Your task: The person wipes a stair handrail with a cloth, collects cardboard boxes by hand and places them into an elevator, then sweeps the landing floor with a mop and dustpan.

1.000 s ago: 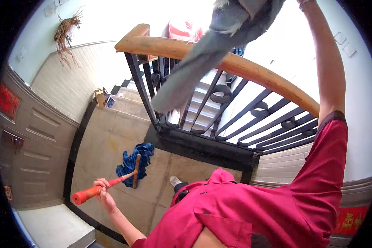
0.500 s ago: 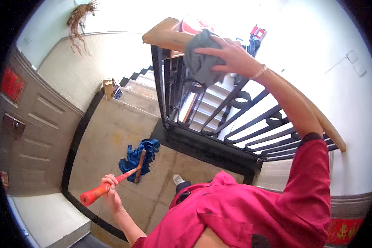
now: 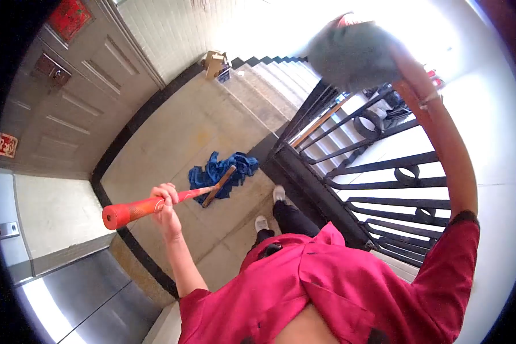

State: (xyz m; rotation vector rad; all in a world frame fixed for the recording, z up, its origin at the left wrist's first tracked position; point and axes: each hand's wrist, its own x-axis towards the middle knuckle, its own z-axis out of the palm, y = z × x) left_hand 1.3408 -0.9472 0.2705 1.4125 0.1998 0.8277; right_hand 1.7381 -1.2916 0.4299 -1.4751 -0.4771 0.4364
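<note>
My left hand (image 3: 166,203) is wrapped around the red handle of a mop (image 3: 135,212). The handle slants down to a wooden crossbar, and the mop's blue cloth head (image 3: 215,172) lies bunched on the landing floor. At the upper right, my right hand (image 3: 408,67) grips a grey cloth (image 3: 352,54) above the black stair railing (image 3: 378,183). Motion smears the cloth and hides most of the fingers. Whether the cloth touches the handrail here I cannot tell.
Stairs (image 3: 266,86) lead off beyond the landing, with a cardboard box (image 3: 215,64) at their edge. A brown door (image 3: 69,103) stands at the left. Metal elevator doors (image 3: 103,298) are at the lower left. More steps show through the railing bars.
My view has turned, showing more of the lower left. The grey cloth has moved with my right hand to the upper right of the view. My left hand keeps its grip on the mop.
</note>
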